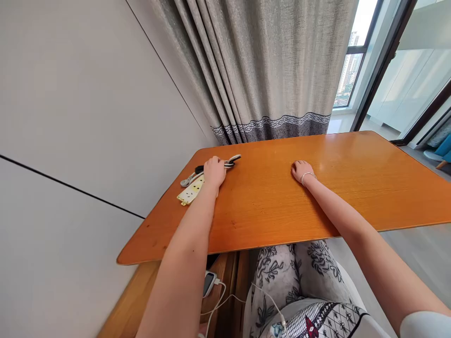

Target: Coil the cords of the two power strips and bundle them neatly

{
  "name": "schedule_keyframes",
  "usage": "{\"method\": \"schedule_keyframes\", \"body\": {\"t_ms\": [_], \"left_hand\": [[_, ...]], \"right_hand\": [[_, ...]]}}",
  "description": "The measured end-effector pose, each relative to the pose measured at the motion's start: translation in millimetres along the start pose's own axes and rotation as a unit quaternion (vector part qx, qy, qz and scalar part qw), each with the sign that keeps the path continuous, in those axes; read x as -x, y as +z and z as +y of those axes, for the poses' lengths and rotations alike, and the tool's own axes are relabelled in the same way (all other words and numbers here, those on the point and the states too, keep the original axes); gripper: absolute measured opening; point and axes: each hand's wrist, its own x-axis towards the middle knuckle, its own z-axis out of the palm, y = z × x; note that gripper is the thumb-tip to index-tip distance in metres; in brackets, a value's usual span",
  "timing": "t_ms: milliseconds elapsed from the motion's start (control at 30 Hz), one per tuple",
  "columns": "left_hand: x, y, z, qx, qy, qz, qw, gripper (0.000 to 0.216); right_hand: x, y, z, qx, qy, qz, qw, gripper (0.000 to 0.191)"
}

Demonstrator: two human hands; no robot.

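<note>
Long grey curtains with a patterned band hang behind your orange-brown worktop. Big white panels go up along the left side of the worktop. Past its back right corner, you have a bright window with tall buildings outside. Your worktop is smooth and a bit shiny, with round corners and a few little dark marks near its front left.

On the back left part of the worktop lies a pale yellow power strip, with black and light cords beside it. Your left hand is over the cords. Its fingers bend down, but I can't tell if they squeeze anything. Your right hand rests near the middle of the worktop, fingers curled in together. Under the front edge of the worktop, a phone has a white cable plugged in.
</note>
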Motion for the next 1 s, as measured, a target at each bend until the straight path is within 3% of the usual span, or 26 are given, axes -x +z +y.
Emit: {"method": "schedule_keyframes", "body": {"t_ms": [167,333,400,567,733,1000], "left_hand": [[-1.2,-14.0,38.4,0.141,0.041,0.040,0.988,0.030],[1.8,-24.5,97.9,0.298,0.124,0.057,0.945,0.020],[4.6,-27.1,122.8,0.341,0.163,0.060,0.924,0.016],[7.8,-33.2,170.9,0.378,0.238,0.025,0.894,0.015],[0.3,-41.7,188.0,0.351,0.258,-0.051,0.899,0.015],[9.0,-50.3,193.7,0.299,0.189,-0.023,0.935,0.028]], "right_hand": [[5.0,-4.8,-1.8,-0.040,-0.024,0.028,0.999,0.050],[18.5,-7.5,-17.5,-0.134,-0.108,0.167,0.971,0.082],[22.6,-10.0,-22.6,-0.124,-0.158,0.201,0.959,0.090],[19.6,-19.2,-11.6,-0.051,-0.216,0.227,0.948,0.070],[7.5,-19.3,12.9,-0.055,-0.253,0.235,0.937,0.080],[8.7,-21.4,13.5,-0.058,-0.190,0.206,0.958,0.074]]}}
